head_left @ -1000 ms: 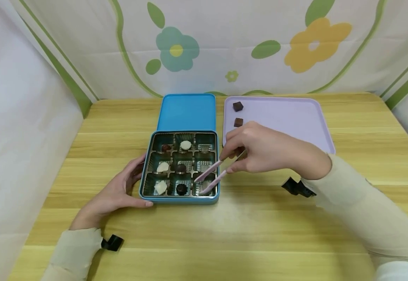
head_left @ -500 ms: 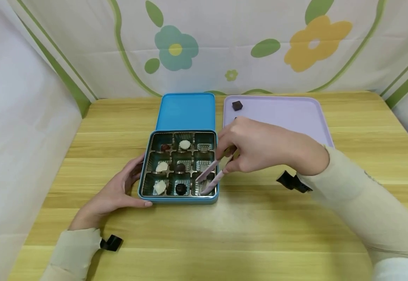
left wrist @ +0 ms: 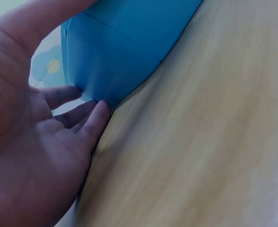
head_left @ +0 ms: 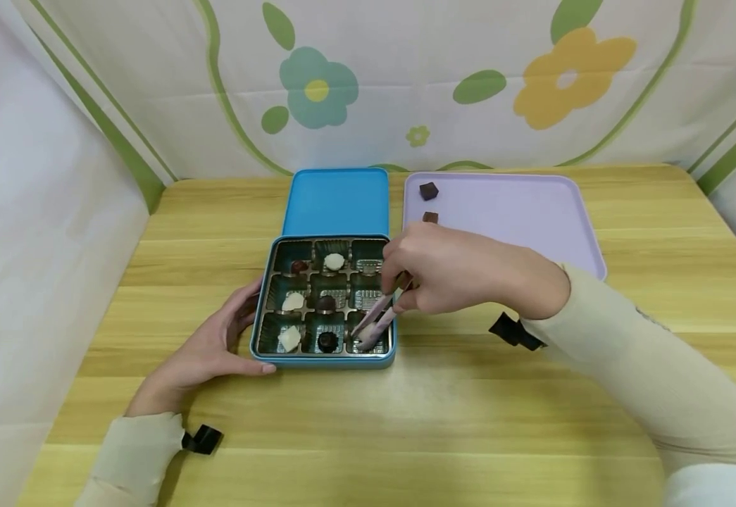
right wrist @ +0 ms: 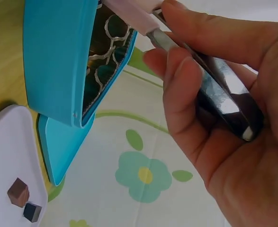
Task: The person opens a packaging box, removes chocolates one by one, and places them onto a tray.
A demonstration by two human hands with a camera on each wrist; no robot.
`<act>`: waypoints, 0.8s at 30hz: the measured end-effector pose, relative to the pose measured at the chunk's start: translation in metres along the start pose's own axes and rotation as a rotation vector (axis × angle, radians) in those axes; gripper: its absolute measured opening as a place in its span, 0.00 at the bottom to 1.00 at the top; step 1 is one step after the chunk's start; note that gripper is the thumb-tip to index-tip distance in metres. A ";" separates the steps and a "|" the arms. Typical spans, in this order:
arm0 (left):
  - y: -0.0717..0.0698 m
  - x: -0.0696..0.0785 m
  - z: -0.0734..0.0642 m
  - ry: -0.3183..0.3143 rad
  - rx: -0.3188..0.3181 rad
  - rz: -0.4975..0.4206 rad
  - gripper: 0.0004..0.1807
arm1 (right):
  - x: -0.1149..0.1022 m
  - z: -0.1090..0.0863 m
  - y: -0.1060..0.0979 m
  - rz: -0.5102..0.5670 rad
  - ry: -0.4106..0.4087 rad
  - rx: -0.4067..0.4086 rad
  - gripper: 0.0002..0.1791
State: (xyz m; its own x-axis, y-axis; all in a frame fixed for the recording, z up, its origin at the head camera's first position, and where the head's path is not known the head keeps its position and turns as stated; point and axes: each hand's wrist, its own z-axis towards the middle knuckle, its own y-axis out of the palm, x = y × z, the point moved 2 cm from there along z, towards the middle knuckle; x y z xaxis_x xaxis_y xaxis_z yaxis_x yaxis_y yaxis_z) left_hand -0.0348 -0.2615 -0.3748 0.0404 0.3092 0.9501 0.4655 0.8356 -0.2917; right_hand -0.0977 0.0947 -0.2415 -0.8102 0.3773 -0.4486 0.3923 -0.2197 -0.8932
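Observation:
My right hand (head_left: 437,267) pinches a pair of tongs (head_left: 377,320) with a shiny metal handle and pale pink tips. Those tips reach down into the front right compartment of a blue chocolate tin (head_left: 323,362), close together, with something pale showing at their ends. Other compartments hold white chocolates (head_left: 289,339), dark ones (head_left: 327,341) and a reddish-brown one (head_left: 298,267). At the tin's left front corner rests my left hand (head_left: 212,348), thumb along the front wall. In the left wrist view its fingertips (left wrist: 101,109) touch the tin's side wall.
Directly behind the tin lies its blue lid (head_left: 339,201). A lilac tray (head_left: 520,211) stands to the right, with two dark chocolate pieces (head_left: 429,191) near its left edge. A white flowered cloth (head_left: 393,84) rises behind the wooden table (head_left: 342,436).
The tong tips have drawn closer together inside the front right compartment. My right hand has shifted slightly left with the tongs; the left hand stays at the tin.

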 end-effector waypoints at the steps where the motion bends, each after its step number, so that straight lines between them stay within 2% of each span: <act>1: 0.000 0.000 0.000 0.001 0.000 0.001 0.70 | 0.002 -0.002 0.000 0.007 -0.008 0.023 0.06; 5: 0.000 -0.001 0.000 0.011 -0.002 0.009 0.70 | 0.012 -0.016 0.001 0.061 -0.003 0.128 0.07; 12: -0.002 -0.003 0.000 0.022 -0.001 0.011 0.70 | 0.037 -0.043 0.015 0.240 0.091 0.280 0.08; 18: -0.003 -0.002 -0.002 0.026 0.010 0.024 0.70 | 0.052 -0.055 0.029 0.344 0.141 0.346 0.09; 24: -0.002 0.001 -0.003 0.027 0.017 0.031 0.69 | 0.061 -0.062 0.037 0.388 0.115 0.390 0.11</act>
State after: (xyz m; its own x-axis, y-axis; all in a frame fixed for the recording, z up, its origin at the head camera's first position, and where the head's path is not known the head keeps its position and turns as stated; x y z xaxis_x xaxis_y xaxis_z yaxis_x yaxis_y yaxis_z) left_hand -0.0335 -0.2644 -0.3729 0.0786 0.3226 0.9433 0.4483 0.8337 -0.3225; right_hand -0.1052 0.1648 -0.3037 -0.5774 0.2937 -0.7618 0.4438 -0.6702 -0.5948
